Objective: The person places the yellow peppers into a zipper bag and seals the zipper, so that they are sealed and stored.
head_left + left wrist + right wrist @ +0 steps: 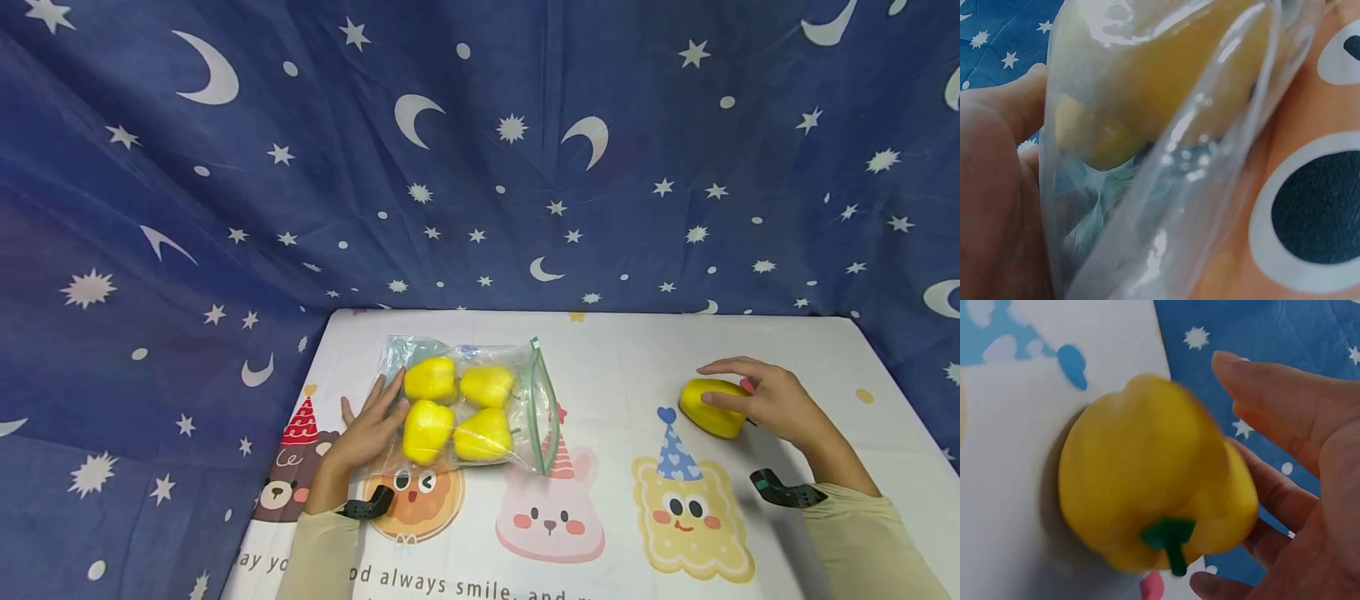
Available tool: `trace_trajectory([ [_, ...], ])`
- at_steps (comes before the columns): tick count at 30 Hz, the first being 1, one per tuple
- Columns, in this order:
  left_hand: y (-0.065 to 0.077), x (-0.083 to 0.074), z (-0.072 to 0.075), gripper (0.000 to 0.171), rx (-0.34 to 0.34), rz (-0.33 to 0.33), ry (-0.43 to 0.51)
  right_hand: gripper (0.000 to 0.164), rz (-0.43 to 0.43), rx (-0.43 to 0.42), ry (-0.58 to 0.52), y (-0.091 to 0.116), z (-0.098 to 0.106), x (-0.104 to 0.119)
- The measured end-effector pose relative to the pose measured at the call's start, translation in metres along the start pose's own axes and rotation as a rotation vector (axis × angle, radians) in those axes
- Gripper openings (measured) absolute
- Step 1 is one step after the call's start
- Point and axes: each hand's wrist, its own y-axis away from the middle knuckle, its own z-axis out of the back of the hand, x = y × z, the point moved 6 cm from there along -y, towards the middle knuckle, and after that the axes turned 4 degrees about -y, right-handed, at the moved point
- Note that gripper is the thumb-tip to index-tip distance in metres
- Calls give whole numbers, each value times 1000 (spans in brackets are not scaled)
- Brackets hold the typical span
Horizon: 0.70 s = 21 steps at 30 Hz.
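Observation:
A clear zip bag point(522, 461) with a green zip edge lies on the table and contains several yellow bell peppers point(487, 433). My left hand point(369, 433) is at the bag's left side, its fingers spread with the fingertips right at the plastic. The left wrist view shows the bag's folds point(1166, 181) close beside that hand. Far to the right, one loose yellow bell pepper point(1154, 469) with a green stem lies on its side. Around it is my right hand point(776, 404), fingers extended. In the right wrist view the thumb stands apart from the pepper, while other fingers are partly hidden behind it.
The table wears a white cloth point(622, 358) printed with cartoon figures and lettering. Behind and to the left hangs a dark blue curtain point(480, 167) with moons and stars. Each forearm has a black wrist device, one by the left sleeve point(318, 554).

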Motion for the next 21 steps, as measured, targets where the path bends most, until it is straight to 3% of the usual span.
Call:
trace_trajectory([
  [7, -1, -2, 1, 65, 3, 3, -4, 69, -77, 66, 23, 1, -4, -24],
  [13, -2, -2, 0, 65, 2, 1, -13, 80, -178, 146, -79, 2, -13, -42],
  [21, -1, -1, 0, 66, 7, 4, -18, 78, -247, 183, -159, 5, -19, -52],
])
